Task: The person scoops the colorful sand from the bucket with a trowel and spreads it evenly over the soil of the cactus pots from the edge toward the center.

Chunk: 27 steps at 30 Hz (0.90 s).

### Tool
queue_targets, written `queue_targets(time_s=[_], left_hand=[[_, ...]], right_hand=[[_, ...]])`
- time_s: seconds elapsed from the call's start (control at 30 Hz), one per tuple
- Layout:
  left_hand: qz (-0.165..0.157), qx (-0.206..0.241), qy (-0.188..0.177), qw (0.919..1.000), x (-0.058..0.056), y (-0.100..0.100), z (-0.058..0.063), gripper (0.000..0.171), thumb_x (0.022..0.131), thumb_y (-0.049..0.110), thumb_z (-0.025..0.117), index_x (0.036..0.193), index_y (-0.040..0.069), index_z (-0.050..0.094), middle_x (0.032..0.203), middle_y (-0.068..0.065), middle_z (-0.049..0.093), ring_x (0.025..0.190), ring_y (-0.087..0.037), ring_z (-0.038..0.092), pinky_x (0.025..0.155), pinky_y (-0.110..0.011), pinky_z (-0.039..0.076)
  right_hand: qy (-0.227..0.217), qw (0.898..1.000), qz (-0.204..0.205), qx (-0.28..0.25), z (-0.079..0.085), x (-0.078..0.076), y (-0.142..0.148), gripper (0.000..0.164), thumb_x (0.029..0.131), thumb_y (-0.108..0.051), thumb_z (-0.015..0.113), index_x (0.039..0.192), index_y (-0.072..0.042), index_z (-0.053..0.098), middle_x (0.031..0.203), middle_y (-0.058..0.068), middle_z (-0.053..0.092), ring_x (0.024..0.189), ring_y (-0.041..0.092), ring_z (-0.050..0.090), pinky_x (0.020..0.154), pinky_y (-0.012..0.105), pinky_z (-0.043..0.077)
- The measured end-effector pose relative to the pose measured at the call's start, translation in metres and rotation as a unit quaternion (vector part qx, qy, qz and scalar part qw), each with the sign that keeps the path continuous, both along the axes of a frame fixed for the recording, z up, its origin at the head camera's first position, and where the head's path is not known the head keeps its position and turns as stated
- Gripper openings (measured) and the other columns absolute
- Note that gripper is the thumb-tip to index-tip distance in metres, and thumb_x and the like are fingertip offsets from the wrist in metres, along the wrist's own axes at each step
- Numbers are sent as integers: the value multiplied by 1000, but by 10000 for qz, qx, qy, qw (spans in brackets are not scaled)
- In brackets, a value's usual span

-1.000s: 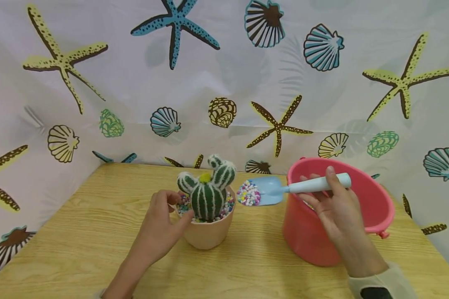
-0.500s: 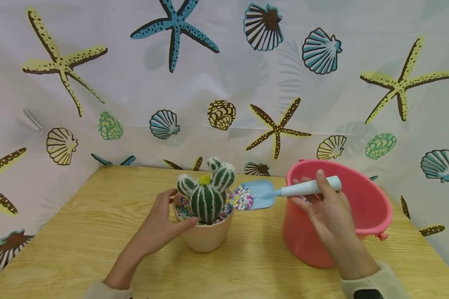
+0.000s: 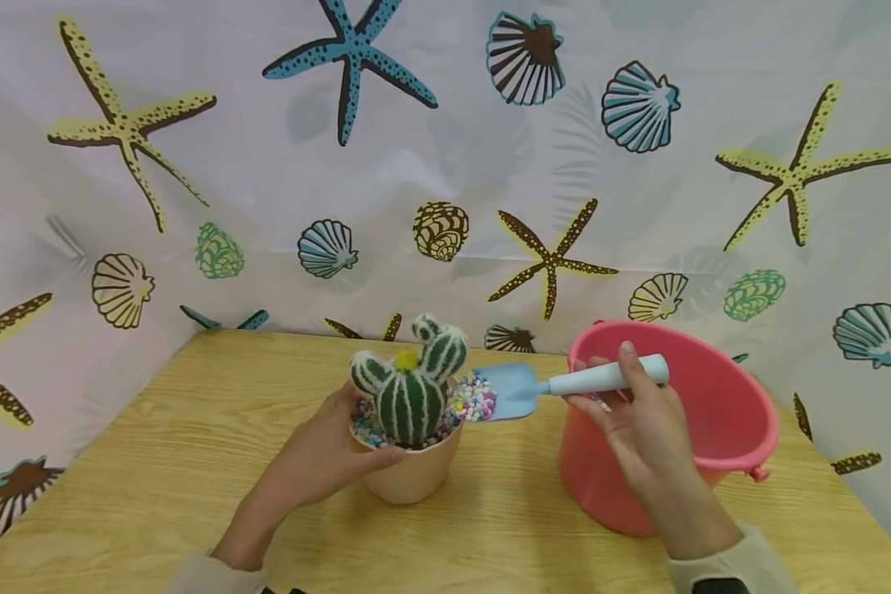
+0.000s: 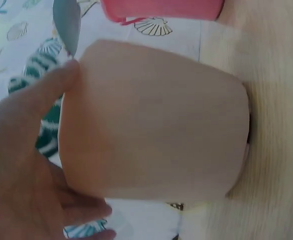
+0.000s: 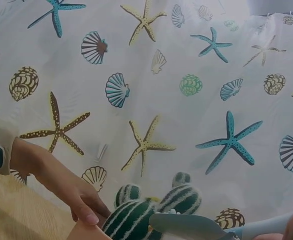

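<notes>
A peach flower pot [image 3: 410, 480] stands on the table, holding a green knitted cactus [image 3: 411, 410] with white stripes and a yellow tuft. Colourful pebbles surround its base. My left hand [image 3: 315, 458] grips the pot's left side, thumb at the front rim, the other fingers round the back; in the left wrist view the thumb [image 4: 64, 77] lies at the rim. With its pale blue handle in my right hand [image 3: 657, 433], a small trowel [image 3: 516, 389] reaches across to the pot's right rim. Multicoloured pebbles [image 3: 477, 400] lie heaped at the blade's tip, next to the cactus.
A pink bucket [image 3: 605, 483] stands to the right, partly behind my right hand. Under everything is a light wood table [image 3: 156, 462]. A white curtain [image 3: 267, 181] printed with starfish and shells hangs close behind.
My right hand has moved the trowel left, bringing its pebble-laden tip to the pot's right rim. My left hand has closed in on the pot and now grips its rim.
</notes>
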<state>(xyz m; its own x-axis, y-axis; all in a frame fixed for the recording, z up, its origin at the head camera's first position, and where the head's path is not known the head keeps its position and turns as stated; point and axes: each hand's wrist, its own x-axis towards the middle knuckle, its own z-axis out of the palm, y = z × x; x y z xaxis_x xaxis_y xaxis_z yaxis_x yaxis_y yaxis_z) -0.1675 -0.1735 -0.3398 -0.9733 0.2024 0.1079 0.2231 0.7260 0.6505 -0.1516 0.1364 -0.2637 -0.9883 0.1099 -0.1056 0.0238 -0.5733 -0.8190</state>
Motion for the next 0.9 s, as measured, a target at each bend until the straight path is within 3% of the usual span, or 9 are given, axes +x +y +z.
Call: queue_targets(time_s=[0.17,0.37,0.6,0.7,0.8,0.9], left_hand=[[937,-1052,-29,9900,17,18,7,116,76,73,59,148,-7,17,145,-30,36,124,-46,47,91,-65,40],[1636,-1587,288,9733,34,35,10,116,75,75,59,142,-15,27,137,-33,44,116,-45,53,83,-62,45],[1701,-1982,486,9641,44,39,13,110,75,69,63,134,-20,37,126,-33,54,100,-44,61,75,-58,48],[1644,-2102,601,9619,47,36,17,102,74,67,66,124,-20,47,109,-30,62,83,-41,64,68,-54,49],[1509,-1902,478,9689,45,29,19,100,73,67,67,122,-18,48,104,-27,63,83,-40,64,66,-52,50],[1214,-1362,122,9831,39,19,20,106,72,67,68,133,-14,38,117,-31,56,99,-45,61,74,-55,51]], right_hand=[[-15,10000,-1,-98,2,1,-3,38,91,-36,58,121,-19,42,108,3,51,116,21,51,90,42,50],[-37,9999,5,-95,4,1,-8,41,89,-35,61,120,-17,42,109,4,50,116,22,53,89,42,50],[-26,9999,71,70,4,1,-10,37,90,-37,59,117,-15,43,109,4,51,110,20,58,90,41,50],[-43,9998,97,160,3,2,-12,37,91,-37,58,117,-14,44,115,6,48,113,21,57,90,41,50],[-48,9997,120,227,3,1,-14,38,91,-38,57,116,-12,44,120,8,46,116,21,56,91,41,50],[-55,9996,114,269,2,1,-16,38,92,-37,56,116,-10,45,121,8,46,116,21,56,91,42,49]])
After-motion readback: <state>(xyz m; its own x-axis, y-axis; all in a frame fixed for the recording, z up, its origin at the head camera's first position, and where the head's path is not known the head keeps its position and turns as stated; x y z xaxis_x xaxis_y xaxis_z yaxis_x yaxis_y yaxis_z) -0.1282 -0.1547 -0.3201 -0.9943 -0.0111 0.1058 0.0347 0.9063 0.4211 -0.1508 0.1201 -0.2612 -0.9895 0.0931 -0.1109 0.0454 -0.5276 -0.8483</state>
